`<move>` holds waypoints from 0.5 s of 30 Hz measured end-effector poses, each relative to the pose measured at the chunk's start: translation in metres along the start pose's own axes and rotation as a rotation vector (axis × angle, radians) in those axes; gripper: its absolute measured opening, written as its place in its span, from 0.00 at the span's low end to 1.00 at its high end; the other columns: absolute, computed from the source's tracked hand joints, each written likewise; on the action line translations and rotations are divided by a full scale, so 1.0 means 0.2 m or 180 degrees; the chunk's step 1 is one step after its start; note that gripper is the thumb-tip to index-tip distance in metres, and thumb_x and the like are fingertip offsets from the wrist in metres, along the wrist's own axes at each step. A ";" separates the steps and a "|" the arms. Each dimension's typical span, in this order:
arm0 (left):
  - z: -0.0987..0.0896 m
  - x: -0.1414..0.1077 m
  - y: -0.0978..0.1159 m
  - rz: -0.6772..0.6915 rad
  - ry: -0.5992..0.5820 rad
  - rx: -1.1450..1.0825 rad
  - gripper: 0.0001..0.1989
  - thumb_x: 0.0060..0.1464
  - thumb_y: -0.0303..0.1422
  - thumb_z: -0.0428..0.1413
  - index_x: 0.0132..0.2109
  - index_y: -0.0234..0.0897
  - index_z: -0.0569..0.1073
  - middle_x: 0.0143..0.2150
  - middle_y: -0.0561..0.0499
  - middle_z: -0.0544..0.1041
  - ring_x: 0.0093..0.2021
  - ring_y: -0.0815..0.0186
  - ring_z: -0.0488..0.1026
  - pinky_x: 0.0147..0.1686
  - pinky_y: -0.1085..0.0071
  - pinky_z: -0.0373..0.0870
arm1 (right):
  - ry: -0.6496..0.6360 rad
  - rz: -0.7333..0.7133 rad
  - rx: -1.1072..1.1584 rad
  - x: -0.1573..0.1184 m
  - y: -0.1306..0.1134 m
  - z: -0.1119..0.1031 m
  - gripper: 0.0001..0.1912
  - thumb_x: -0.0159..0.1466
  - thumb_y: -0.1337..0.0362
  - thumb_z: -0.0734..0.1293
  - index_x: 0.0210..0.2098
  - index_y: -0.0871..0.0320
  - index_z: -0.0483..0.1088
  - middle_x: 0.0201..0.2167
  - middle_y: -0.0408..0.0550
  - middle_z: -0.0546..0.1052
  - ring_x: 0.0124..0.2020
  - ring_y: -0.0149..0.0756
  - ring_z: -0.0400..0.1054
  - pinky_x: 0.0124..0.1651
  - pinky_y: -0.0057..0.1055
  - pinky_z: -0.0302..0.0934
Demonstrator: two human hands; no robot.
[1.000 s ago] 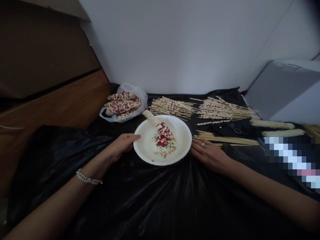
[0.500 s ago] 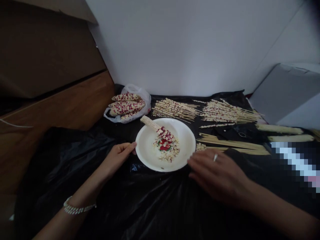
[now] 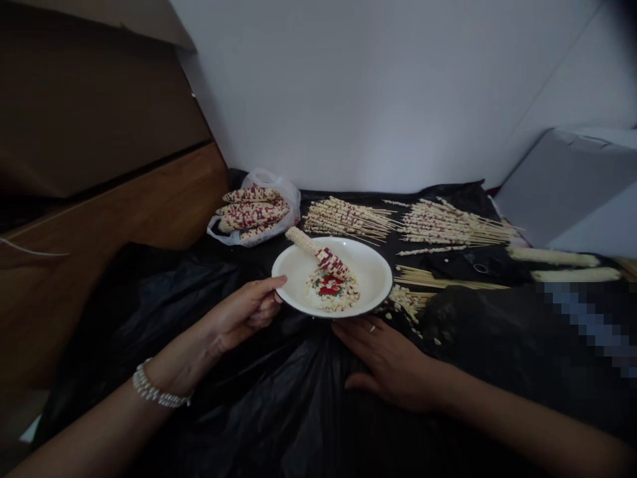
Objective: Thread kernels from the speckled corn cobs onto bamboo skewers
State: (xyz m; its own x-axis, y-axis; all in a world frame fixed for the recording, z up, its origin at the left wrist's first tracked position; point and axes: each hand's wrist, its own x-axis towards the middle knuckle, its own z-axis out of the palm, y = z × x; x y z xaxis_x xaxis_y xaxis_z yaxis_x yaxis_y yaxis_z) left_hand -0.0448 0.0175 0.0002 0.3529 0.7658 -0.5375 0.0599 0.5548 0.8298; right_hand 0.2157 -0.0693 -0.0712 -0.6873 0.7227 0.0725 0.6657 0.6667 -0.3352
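A white bowl (image 3: 375, 279) holds a partly stripped red-and-white corn cob (image 3: 332, 263) and loose kernels (image 3: 343, 301). My left hand (image 3: 251, 309) pinches the bowl's left rim between thumb and curled fingers, and the bowl's near side looks raised. Below the near edge, my right hand (image 3: 385, 358) lies palm down on the black plastic sheet (image 3: 283, 405), fingers stretched toward the bowl and thumb apart. Its fingertips are close to the bowl's underside; whether they touch it I cannot tell. Pale kernels (image 3: 405, 300) are scattered right of the bowl.
Corn cobs (image 3: 253, 214) fill a plastic bag at the back left. Two piles of kernel-threaded sticks, one behind the bowl (image 3: 348, 218) and one farther right (image 3: 448, 224), lie near the white wall. Bare sticks (image 3: 448, 279) and two pale cobs (image 3: 574, 274) are at right.
The bowl's near side has lifted, and my left fingers have curled under its rim. My right hand has moved left and down, from the bowl's right edge to below it. More kernels show at right.
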 end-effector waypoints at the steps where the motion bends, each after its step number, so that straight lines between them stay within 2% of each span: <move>1: 0.00 -0.01 -0.02 0.0028 0.0062 0.0066 0.20 0.49 0.44 0.60 0.20 0.36 0.64 0.14 0.63 0.48 0.17 0.77 0.38 0.16 0.75 0.35 | 0.0047 0.0050 -0.0017 0.01 -0.01 0.00 0.40 0.66 0.45 0.58 0.67 0.65 0.50 0.66 0.63 0.57 0.68 0.49 0.45 0.67 0.50 0.43; 5: 0.01 -0.03 -0.15 0.0086 0.0222 0.0221 0.21 0.51 0.47 0.58 0.21 0.36 0.65 0.13 0.62 0.49 0.16 0.77 0.39 0.16 0.74 0.35 | 0.0372 0.0135 -0.0084 -0.03 -0.08 -0.05 0.33 0.65 0.54 0.64 0.63 0.66 0.58 0.62 0.63 0.64 0.66 0.50 0.52 0.66 0.51 0.49; 8: 0.01 -0.03 -0.21 0.0137 0.0250 0.0281 0.22 0.51 0.49 0.57 0.23 0.37 0.66 0.13 0.63 0.49 0.17 0.76 0.38 0.17 0.73 0.36 | 0.0677 0.0028 -0.0153 -0.14 -0.09 -0.09 0.22 0.66 0.63 0.62 0.59 0.59 0.65 0.58 0.54 0.70 0.62 0.42 0.60 0.64 0.44 0.54; 10: 0.01 -0.02 -0.22 0.0199 0.0346 0.0265 0.23 0.50 0.50 0.58 0.22 0.37 0.63 0.14 0.63 0.49 0.17 0.76 0.39 0.17 0.73 0.36 | 0.0971 0.0300 -0.0613 -0.24 -0.03 -0.09 0.25 0.66 0.62 0.62 0.62 0.59 0.61 0.61 0.56 0.67 0.65 0.46 0.55 0.64 0.50 0.53; 13: 0.03 -0.01 -0.22 0.0256 0.0437 0.0198 0.26 0.47 0.51 0.60 0.20 0.38 0.58 0.15 0.62 0.48 0.17 0.77 0.39 0.17 0.74 0.36 | 0.1059 0.0721 -0.1160 -0.37 0.08 -0.06 0.36 0.65 0.55 0.63 0.68 0.61 0.49 0.66 0.61 0.57 0.67 0.51 0.50 0.61 0.53 0.57; 15: 0.02 0.00 -0.21 0.0209 0.0356 0.0059 0.26 0.50 0.52 0.57 0.20 0.37 0.60 0.15 0.62 0.48 0.17 0.77 0.39 0.16 0.75 0.35 | 0.0870 0.0832 -0.1193 -0.44 0.14 -0.04 0.37 0.66 0.54 0.62 0.69 0.58 0.47 0.68 0.59 0.54 0.68 0.50 0.48 0.61 0.52 0.57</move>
State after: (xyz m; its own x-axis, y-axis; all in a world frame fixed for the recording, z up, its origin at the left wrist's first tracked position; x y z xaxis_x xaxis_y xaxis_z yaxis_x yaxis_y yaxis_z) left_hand -0.0443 -0.0074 -0.0335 0.2503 0.8323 -0.4946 0.0578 0.4971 0.8658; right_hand 0.2959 -0.1125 -0.0799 -0.4170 0.8613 0.2904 0.8973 0.4411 -0.0198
